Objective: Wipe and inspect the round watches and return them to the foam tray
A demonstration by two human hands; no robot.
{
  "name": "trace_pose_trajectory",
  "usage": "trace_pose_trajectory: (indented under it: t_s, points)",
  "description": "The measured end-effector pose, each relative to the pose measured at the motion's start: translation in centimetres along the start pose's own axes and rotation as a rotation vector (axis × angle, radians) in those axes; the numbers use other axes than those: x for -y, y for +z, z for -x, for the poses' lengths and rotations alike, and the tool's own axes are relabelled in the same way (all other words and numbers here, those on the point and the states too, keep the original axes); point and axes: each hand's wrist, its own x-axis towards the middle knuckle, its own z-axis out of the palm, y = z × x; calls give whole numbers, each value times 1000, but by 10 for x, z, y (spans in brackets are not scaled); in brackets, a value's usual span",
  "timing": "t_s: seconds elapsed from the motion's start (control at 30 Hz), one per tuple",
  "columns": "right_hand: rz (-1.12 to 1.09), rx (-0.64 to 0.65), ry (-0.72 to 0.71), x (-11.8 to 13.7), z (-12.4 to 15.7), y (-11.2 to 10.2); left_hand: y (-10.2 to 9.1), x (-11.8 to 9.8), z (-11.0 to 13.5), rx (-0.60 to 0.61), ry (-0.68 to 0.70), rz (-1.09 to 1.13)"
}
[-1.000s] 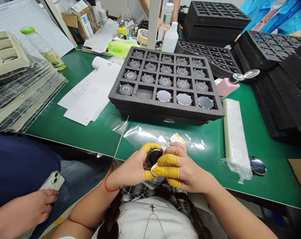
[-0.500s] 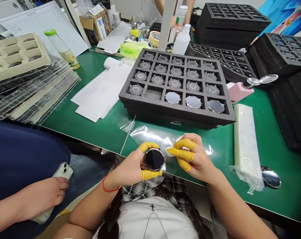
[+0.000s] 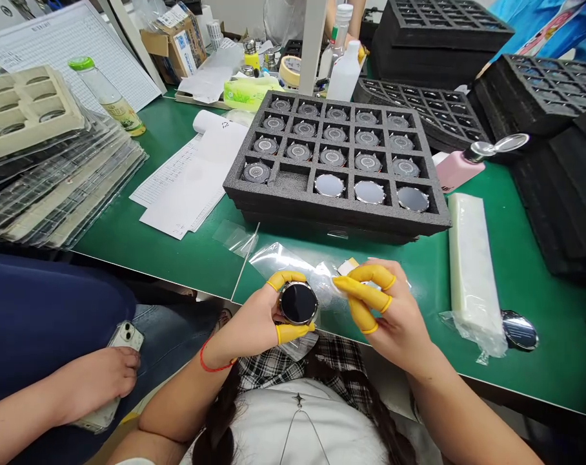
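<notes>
Two digits of your left hand (image 3: 254, 326), sheathed in thin yellow finger covers (image 3: 293, 332), pinch opposite sides of a round watch (image 3: 299, 303), which is held face up near the front edge of the smooth green tabletop (image 3: 186, 261). Expect it to feel small but dense, stiff throughout, with its polished metal rim and dark glass likely slippery; take hold by the rim, as your left grip does, since the glass could smear or scratch. Your right hand (image 3: 399, 316), apart from the watch, has its grip closed on a small white pad (image 3: 338, 285), partly hidden and apparently soft and light. Just beyond lies clear plastic film (image 3: 278, 258), thin and crinkled. Off to your right, a long white block (image 3: 470, 258) sits in a loose clear wrapper beside a glossy dark disc (image 3: 519, 329). Farther in, a black foam tray (image 3: 336, 216), grainy and square-pocketed, holds more watches (image 3: 332, 157), a few showing shiny faces. Curled paper sheets (image 3: 191, 187) lie to the tray's left, and a smooth pink bottle (image 3: 460, 171) stands by its right side. Beyond rise matte black foam stacks (image 3: 438, 58), thick and spongy-looking.
</notes>
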Motion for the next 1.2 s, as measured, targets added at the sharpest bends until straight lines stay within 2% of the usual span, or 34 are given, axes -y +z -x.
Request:
trace_pose_trajectory:
  t_s: [0.13,0.2,0.33,0.43,0.5,0.57,0.63,0.7,0.9,1.2]
  points:
    - [317,-142,175,-11,8,2,-1,1,1,-87,35,-15]
    - [332,-129,268,-11,11,8,-2,5,2,-135,105,1]
    - [-149,72,358,3,13,26,-1,17,5,-133,245,-97]
    - [-414,128,501,13,9,34,0,23,7,-110,307,-203]
    - [-532,148,573,15,6,34,1,22,8,-143,318,-175]
    - [-594,169,611,14,4,31,0,19,7,-239,309,-54]
    - [-609,183,625,13,4,28,-3,14,3,-356,282,82]
    - [-602,194,618,14,4,26,-7,8,-1,-405,227,160]
    - [-467,193,525,18,7,28,-9,2,-7,-301,66,217]
    - [-418,247,522,18,8,24,-7,2,-10,-290,83,225]
